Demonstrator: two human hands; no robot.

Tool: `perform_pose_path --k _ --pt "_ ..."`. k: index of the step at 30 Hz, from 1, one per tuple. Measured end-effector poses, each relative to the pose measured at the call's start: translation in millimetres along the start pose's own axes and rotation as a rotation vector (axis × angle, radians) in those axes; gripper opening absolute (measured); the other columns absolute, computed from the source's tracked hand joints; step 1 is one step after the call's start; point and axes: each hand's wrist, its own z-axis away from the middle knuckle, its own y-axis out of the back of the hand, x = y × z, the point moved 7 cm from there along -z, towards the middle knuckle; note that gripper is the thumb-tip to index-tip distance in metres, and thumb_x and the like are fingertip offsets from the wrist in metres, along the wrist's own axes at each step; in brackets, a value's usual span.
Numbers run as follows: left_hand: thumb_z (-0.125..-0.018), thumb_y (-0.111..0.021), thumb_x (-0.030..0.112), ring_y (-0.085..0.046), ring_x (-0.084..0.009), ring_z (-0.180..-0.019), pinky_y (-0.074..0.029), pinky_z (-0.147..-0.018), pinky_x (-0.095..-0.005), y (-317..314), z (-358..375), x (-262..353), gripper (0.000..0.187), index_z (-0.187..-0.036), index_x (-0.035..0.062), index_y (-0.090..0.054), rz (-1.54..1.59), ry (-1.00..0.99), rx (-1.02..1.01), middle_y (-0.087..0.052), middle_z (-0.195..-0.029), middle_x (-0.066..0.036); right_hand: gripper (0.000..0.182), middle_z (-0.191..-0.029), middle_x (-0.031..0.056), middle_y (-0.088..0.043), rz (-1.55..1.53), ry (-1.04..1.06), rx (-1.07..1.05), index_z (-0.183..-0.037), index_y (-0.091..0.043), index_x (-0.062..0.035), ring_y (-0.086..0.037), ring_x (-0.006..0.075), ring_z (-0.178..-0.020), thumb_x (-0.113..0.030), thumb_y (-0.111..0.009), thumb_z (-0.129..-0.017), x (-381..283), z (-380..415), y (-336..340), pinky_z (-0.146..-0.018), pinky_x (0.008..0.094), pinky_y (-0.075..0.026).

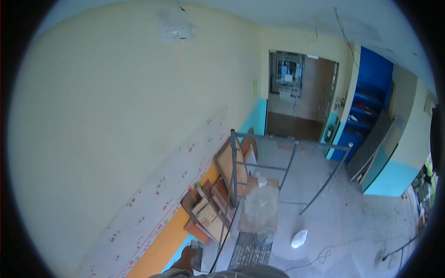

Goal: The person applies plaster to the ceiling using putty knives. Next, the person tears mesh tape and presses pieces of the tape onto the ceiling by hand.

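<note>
My left hand is low in the view, left of my body, its fingers closed around a flat grey trowel-like blade. The blade is small in the view and its handle is hidden by the hand. Beside the hand runs the lower wall, with an orange band and a patterned white strip. To the right of it is a perforated metal scaffold plank. A board with a pale, whitish smear on it lies at the plank's far end. My right hand is out of view.
Grey scaffold rails rise ahead. Wooden boards and a tabletop-like panel lean against the wall. On the floor lie a white bag and a thin cable. Wires hang from the ceiling; a glass door stands beyond.
</note>
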Motion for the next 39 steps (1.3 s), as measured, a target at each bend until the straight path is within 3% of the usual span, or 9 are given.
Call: perform_pose_path --k 7,10,14,20,23,28,29,31,39 --pt "-0.083 -0.061 0.053 -0.057 -0.039 -0.118 -0.046 -0.1 -0.043 24 -48 68 0.072 -0.125 -0.005 -0.054 0.123 -0.088 0.074 -0.06 -0.122 -0.029 0.027 -0.091 0.0137 -0.07 -0.006 0.049 0.26 -0.089 -0.071 -0.0114 -0.068 0.0276 -0.079 -0.03 -0.051 -0.092 -30 -47 3 -0.066 0.0441 -0.052" --pt "-0.086 -0.055 0.057 -0.06 -0.0418 -0.11 -0.048 -0.094 -0.0474 -3 -82 53 0.07 -0.118 -0.0043 -0.058 0.015 -0.163 0.13 -0.062 -0.116 -0.029 0.026 -0.09 0.014 -0.069 0.141 0.229 0.74 -0.089 -0.071 -0.0115 -0.068 0.0275 -0.077 -0.03 -0.053 -0.092 -37 -67 -50 -0.064 0.0445 -0.052" --pt "-0.085 -0.054 0.057 -0.058 -0.0441 -0.114 -0.047 -0.096 -0.0512 -48 -128 19 0.07 -0.121 -0.0038 -0.057 -0.247 -0.176 -0.051 -0.062 -0.118 -0.029 0.024 -0.075 0.0095 -0.068 -0.016 0.025 0.054 -0.085 -0.069 -0.0108 -0.065 0.0276 -0.07 -0.029 -0.054 -0.09 -21 -45 -48 -0.059 0.0432 -0.051" --pt "-0.083 -0.065 0.047 -0.062 -0.0439 -0.108 -0.05 -0.092 -0.0478 40 -25 87 0.064 -0.116 -0.008 -0.06 -0.049 -0.061 0.044 -0.064 -0.112 -0.03 0.051 -0.085 0.025 -0.068 -0.462 -0.493 -0.243 -0.089 -0.068 0.002 -0.067 0.041 -0.086 -0.045 -0.048 -0.092 0 13 -40 -0.074 0.0475 -0.054" --pt "-0.083 -0.065 0.05 -0.064 -0.0426 -0.102 -0.052 -0.086 -0.048 30 -54 66 0.063 -0.11 -0.0066 -0.06 -0.146 0.028 0.071 -0.065 -0.108 -0.029 0.055 -0.089 0.0273 -0.068 -0.28 -0.368 -0.353 -0.092 -0.068 0.0014 -0.067 0.041 -0.09 -0.049 -0.048 -0.09 -10 8 -31 -0.075 0.0469 -0.055" --pt "-0.081 -0.065 0.047 -0.062 -0.043 -0.108 -0.049 -0.092 -0.0466 47 -80 111 0.067 -0.117 -0.0086 -0.059 -0.175 -0.021 0.053 -0.064 -0.112 -0.03 0.043 -0.088 0.0247 -0.067 -0.415 -0.423 -0.243 -0.092 -0.067 0.0016 -0.067 0.0399 -0.087 -0.04 -0.056 -0.089 -16 -53 -14 -0.076 0.0468 -0.054" --pt "-0.081 -0.065 0.047 -0.062 -0.0429 -0.108 -0.049 -0.093 -0.0464 54 -90 128 0.067 -0.117 -0.0085 -0.059 -0.18 -0.037 0.047 -0.064 -0.113 -0.03 0.044 -0.087 0.0252 -0.067 -0.24 -0.14 -0.29 -0.091 -0.065 0.004 -0.067 0.0408 -0.085 -0.04 -0.059 -0.087 -32 -78 -3 -0.075 0.048 -0.053" --pt "-0.083 -0.064 0.047 -0.062 -0.0432 -0.106 -0.05 -0.09 -0.0475 73 -101 171 0.063 -0.115 -0.0073 -0.059 -0.167 -0.04 0.046 -0.064 -0.11 -0.03 0.045 -0.089 0.0256 -0.068 -0.703 -0.589 -0.185 -0.09 -0.064 0.0052 -0.066 0.0418 -0.085 -0.039 -0.062 -0.086 -28 -103 25 -0.075 0.0491 -0.052" --pt "-0.081 -0.067 0.042 -0.059 -0.0438 -0.113 -0.046 -0.096 -0.0469 111 -146 318 0.067 -0.124 -0.0076 -0.054 -0.063 -0.181 0.171 -0.062 -0.116 -0.031 0.04 -0.089 0.0207 -0.068 -0.905 -0.529 -0.09 -0.1 -0.064 0.0029 -0.066 0.0367 -0.085 -0.034 -0.064 -0.086 -63 -201 79 -0.073 0.0449 -0.05"
